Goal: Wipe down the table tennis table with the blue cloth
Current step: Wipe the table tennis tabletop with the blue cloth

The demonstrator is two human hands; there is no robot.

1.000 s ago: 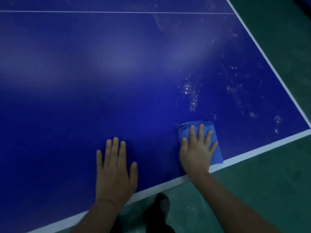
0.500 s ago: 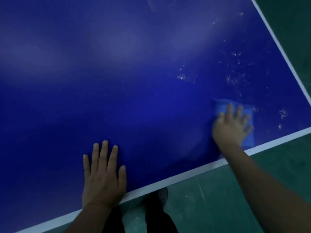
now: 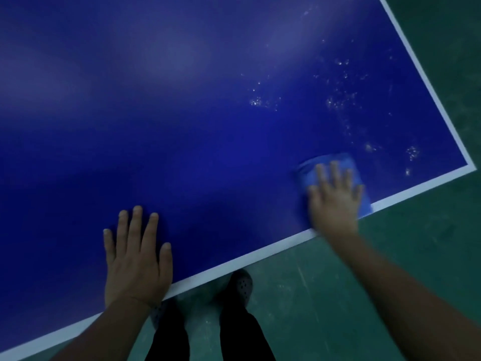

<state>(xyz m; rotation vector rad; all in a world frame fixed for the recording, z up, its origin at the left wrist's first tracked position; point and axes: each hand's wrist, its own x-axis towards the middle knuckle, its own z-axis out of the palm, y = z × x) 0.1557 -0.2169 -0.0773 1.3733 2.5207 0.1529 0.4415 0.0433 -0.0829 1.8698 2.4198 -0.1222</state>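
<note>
The right hand (image 3: pixel 334 201), fingers spread flat, presses the folded blue cloth (image 3: pixel 335 168) onto the blue surface (image 3: pixel 208 126) beside the white edge line, close to the near right corner. The left hand (image 3: pixel 136 259) lies open, palm down, bracing. White specks (image 3: pixel 338 100) sit just beyond the cloth; overlapping strokes under even pressure, pushed outward through them, would likely serve best. Half a second ago the cloth was near the same spot; a second ago it lay further left.
</note>
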